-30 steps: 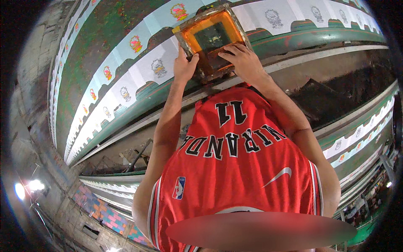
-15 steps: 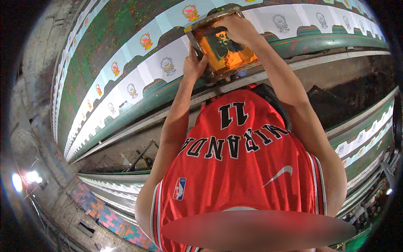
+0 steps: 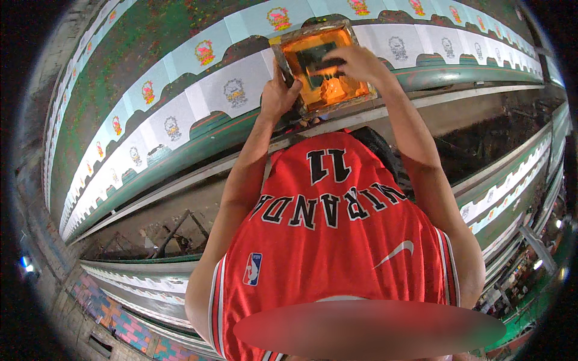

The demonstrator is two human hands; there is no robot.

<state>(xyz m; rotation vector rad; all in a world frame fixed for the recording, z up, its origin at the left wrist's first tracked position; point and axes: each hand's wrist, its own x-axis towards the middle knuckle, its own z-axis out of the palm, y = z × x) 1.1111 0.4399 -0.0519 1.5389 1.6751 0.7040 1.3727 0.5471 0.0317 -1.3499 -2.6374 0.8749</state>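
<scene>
In the head view, pinching the nine-o'clock edge of a framed screen [image 3: 310, 59] at twelve o'clock with the left hand [image 3: 278, 96]. Holding the right hand [image 3: 361, 63] over its orange smears [image 3: 337, 93] at one o'clock with bent fingers; being unable to tell whether gripping anything. Facing a green tabletop [image 3: 156, 45] carrying printed white sheets [image 3: 211, 90] toward ten and two o'clock.

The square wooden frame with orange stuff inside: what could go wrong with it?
The square, stained wooden frame might slide and smudge the white, grey-printed sheet beside it, since only the bare left hand seems to hold its edge. The glossy orange ink could also stain the bare right hand, which is close by.
</scene>
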